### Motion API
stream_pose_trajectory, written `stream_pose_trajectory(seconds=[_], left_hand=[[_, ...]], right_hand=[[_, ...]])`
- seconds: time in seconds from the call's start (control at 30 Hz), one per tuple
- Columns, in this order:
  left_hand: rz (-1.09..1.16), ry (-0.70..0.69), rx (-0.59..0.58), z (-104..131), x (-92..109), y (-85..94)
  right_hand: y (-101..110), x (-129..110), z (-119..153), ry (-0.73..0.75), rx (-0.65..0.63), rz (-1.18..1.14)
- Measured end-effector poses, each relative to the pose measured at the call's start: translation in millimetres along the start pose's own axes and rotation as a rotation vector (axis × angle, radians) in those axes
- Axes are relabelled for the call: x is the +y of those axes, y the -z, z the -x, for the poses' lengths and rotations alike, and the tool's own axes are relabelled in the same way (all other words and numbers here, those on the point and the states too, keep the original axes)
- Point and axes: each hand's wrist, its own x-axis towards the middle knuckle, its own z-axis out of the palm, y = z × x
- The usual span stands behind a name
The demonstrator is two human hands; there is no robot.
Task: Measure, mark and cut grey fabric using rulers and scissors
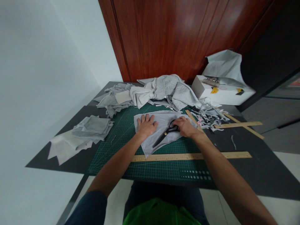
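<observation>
A fabric-cutting workspace, shown by the gridded cutting mat (122,134), scissors (165,133) and wooden rulers (168,157).

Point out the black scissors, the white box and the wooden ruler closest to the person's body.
Black scissors (165,133): head view, on the brass-coloured pivot.
White box (223,98): head view, on its front face.
Wooden ruler (168,157): head view, on the stretch between the forearms.
</observation>
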Motion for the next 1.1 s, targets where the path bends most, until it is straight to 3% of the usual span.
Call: stream_pose_trajectory(seconds=[0.33,0.63,0.8,0.97,1.1], left_hand=[[0.006,-0.021,0.027,-4,-7,0.0],[-0.009,-0.013,0.068,-5,-13,2.4],[-0.022,-0.078,0.161,-4,-5,6.2],[0.023,-0.249,0.102,-3,8,3.4],[0.021,-0.405,0.046,-1,15,-1.7]], right_hand=[[8,18,28,0.035,-0.025,0.022],[19,56,66,-0.125,-0.027,-0.078],[22,41,69,-0.154,-0.079,-0.339],[11,9,52,-0.149,-0.100,-0.536],[0,-12,37,-0.149,-0.068,-0.871]])
